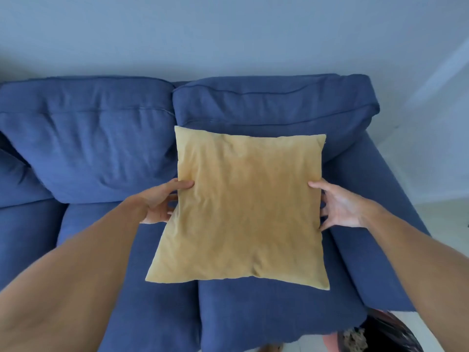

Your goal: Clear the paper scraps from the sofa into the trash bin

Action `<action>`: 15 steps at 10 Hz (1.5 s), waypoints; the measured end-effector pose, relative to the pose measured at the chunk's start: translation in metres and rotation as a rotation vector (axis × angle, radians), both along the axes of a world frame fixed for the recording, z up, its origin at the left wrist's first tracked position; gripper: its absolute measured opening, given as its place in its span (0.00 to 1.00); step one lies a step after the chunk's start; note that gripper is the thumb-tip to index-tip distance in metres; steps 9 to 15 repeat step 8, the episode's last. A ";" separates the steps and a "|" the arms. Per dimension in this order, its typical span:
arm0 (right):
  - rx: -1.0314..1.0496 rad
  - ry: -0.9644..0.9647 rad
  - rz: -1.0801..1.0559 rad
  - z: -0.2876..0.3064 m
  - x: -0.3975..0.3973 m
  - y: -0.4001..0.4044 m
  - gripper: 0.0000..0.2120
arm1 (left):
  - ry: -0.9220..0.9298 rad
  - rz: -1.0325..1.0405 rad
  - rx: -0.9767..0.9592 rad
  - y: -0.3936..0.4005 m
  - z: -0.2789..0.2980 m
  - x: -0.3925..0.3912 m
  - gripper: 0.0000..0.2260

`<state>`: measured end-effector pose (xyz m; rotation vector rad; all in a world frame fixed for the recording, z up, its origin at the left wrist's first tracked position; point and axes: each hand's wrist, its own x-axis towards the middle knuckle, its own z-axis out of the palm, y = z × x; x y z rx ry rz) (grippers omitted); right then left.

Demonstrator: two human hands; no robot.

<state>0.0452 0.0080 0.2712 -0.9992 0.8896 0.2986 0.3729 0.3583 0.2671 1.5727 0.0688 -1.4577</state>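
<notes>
A mustard-yellow cushion [241, 209] is held over the right seat of the blue sofa [101, 153]. My left hand [162, 201] grips its left edge, thumb on the front and fingers behind. My right hand [340, 207] grips its right edge the same way. The trash bin [388, 334], lined with a black bag, shows at the bottom right with brownish crumpled stuff inside. No paper scraps show on the sofa; the cushion hides much of the right seat.
The sofa's right armrest [375, 250] runs beside the cushion. Two blue back cushions [274, 102] lean against a pale wall [228, 34]. Light floor [446, 224] lies to the right of the sofa.
</notes>
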 end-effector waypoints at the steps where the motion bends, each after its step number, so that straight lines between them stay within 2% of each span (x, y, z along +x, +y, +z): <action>1: -0.062 -0.016 -0.043 -0.007 -0.014 -0.037 0.23 | -0.013 0.010 -0.040 -0.042 -0.013 -0.025 0.30; 2: -0.155 -0.008 -0.079 -0.019 -0.013 -0.063 0.26 | -0.034 0.069 -0.052 -0.074 -0.034 -0.041 0.29; 3: -0.226 0.001 -0.114 -0.044 -0.005 -0.077 0.25 | -0.082 0.127 -0.036 -0.096 -0.062 -0.054 0.30; 4: -0.271 0.013 -0.124 -0.072 -0.003 -0.079 0.22 | -0.095 0.224 0.022 -0.108 -0.087 -0.066 0.31; 5: -0.247 0.002 -0.147 -0.093 -0.003 -0.078 0.24 | -0.067 0.306 0.036 -0.110 -0.102 -0.070 0.31; 6: -0.237 0.001 -0.134 -0.094 -0.006 -0.075 0.25 | -0.043 0.353 0.031 -0.106 -0.105 -0.066 0.38; 7: -0.243 -0.014 -0.148 -0.086 -0.010 -0.072 0.26 | -0.053 0.346 0.036 -0.104 -0.098 -0.057 0.52; 8: -0.209 0.015 -0.229 -0.081 -0.019 -0.072 0.32 | -0.084 0.345 0.042 -0.099 -0.093 -0.052 0.47; 15: -0.209 0.015 -0.229 -0.081 -0.019 -0.072 0.32 | -0.084 0.345 0.042 -0.099 -0.093 -0.052 0.47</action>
